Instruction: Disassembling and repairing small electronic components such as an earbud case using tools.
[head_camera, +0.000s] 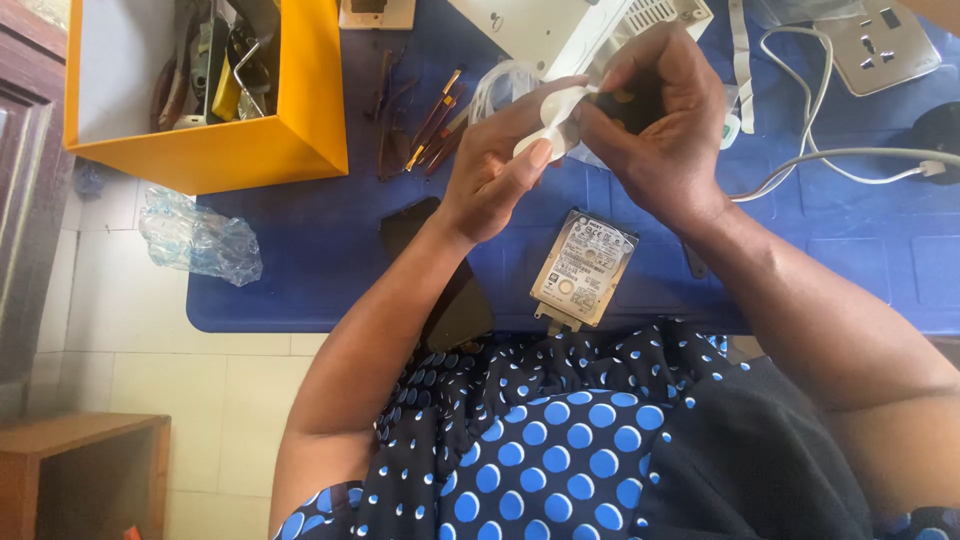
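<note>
Head view, single frame.

Item 1: left hand (500, 165), near centre, fingers curled, pinching a white strip (548, 125) of thin flexible material between thumb and fingertips. The strip hangs just above the desk (300, 270), a blue surface.

Item 2: right hand (655, 125), at 3 o'clock of the left hand and touching it at the fingertips, closed around a small dark object (632, 103); what that object is cannot be told. Its fingertips also meet the upper end of the white strip.

Item 3: hard drive (583, 268), bare metal with a label, flat on the desk at 6 o'clock of the hands, apart from both.

Item 4: dark phone-like slab (440, 270), flat, partly under the left forearm, at 9 o'clock of the hard drive.

Item 5: yellow box (240, 145), open, holding mixed tools, at 10 o'clock of the hands, well apart.

Item 6: small brown sticks (425, 130), loose, between box and left hand.

Item 7: white cable (840, 155) and wall socket plate (880, 45), at 2 o'clock.

Item 8: crumpled clear plastic (200, 240), at the desk's left edge.
</note>
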